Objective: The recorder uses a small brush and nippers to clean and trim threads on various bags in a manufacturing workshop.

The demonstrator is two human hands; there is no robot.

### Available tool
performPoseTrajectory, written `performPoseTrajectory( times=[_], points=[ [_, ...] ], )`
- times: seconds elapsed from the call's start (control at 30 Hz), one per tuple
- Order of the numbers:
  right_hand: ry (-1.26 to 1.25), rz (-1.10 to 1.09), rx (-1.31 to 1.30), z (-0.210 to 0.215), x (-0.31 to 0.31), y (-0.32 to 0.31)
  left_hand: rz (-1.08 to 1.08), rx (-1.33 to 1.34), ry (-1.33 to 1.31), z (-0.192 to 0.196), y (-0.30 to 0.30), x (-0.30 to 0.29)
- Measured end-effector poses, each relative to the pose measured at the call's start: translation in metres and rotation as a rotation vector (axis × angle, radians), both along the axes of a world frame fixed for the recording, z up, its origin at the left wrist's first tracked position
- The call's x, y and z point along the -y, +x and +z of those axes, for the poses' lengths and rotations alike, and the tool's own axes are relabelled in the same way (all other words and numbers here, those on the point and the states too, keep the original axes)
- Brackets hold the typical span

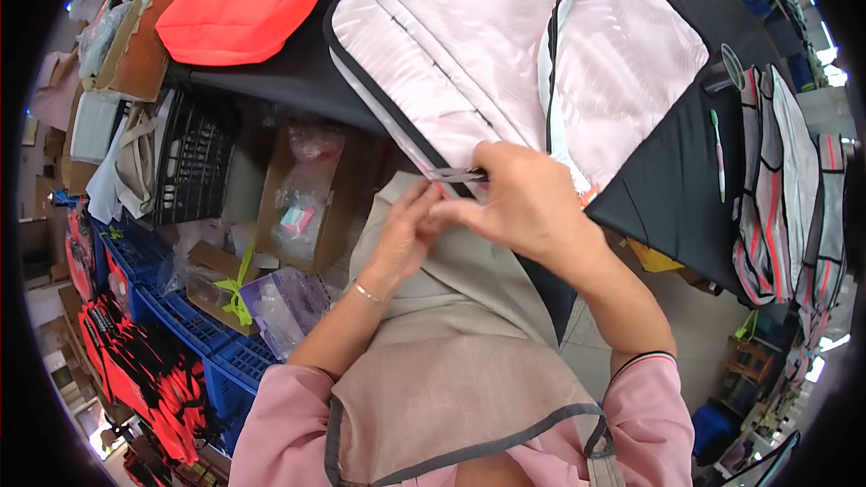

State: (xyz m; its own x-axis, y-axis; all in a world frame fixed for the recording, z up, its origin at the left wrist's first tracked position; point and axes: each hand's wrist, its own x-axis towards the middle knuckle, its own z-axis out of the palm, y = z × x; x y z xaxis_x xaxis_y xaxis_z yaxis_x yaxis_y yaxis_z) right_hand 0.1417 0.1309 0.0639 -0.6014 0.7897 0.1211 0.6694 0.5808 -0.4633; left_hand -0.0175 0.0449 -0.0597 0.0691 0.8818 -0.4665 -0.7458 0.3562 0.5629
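Note:
A pale pink patterned fabric bag (451,45) with black bound edges lies opened out on the black-covered table, its near corner hanging at the table edge. My left hand (404,233) is closed in a pinch on that corner of the bag. Small metal thread snips (456,175) are held in my right hand (532,203), their blades pointing left at the bag's edge, just above my left fingertips. Any thread between the blades is too small to make out. Below my hands hangs a beige apron (460,370) with dark trim.
A bright orange-red bag (248,4) lies at the table's far left. Beneath stand a cardboard box (311,207) with plastic-wrapped things, a black crate (191,158) and blue crates (185,311). A toothbrush (718,155) rests on the right; striped grey fabric pieces (780,189) hang there.

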Motion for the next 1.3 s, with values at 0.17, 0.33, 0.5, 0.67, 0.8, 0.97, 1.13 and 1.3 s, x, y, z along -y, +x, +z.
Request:
performPoseTrajectory(
  times=[0.17, 0.33, 0.5, 0.67, 0.8, 0.97, 1.13, 1.3],
  points=[
    [0.028, -0.049, 0.072, -0.003, 0.0, 0.001, -0.147, 0.068, 0.199, 0.018, 0.01, -0.015],
    [-0.094, -0.093, -0.265, 0.044, -0.042, 0.001, -0.024, 0.039, 0.32, 0.058, 0.037, -0.031],
    [-0.092, -0.117, -0.24, 0.087, -0.057, -0.015, -0.081, -0.282, 0.459, 0.099, 0.04, -0.044],
    [-0.009, -0.025, -0.202, 0.142, -0.059, -0.005, 0.062, -0.558, 0.682, 0.139, 0.027, -0.069],
    [0.165, 0.178, -0.168, 0.174, -0.052, 0.019, 0.111, -0.586, 0.653, 0.169, 0.007, -0.093],
    [0.231, 0.05, -0.232, 0.193, -0.067, 0.004, 0.262, -0.724, 0.682, 0.208, 0.023, -0.101],
    [0.396, 0.007, -0.226, 0.201, -0.076, -0.006, 0.444, -0.972, 0.812, 0.223, 0.01, -0.128],
    [0.464, -0.076, -0.174, 0.203, -0.071, 0.001, 0.251, -1.001, 0.81, 0.233, 0.007, -0.127]
  ],
)
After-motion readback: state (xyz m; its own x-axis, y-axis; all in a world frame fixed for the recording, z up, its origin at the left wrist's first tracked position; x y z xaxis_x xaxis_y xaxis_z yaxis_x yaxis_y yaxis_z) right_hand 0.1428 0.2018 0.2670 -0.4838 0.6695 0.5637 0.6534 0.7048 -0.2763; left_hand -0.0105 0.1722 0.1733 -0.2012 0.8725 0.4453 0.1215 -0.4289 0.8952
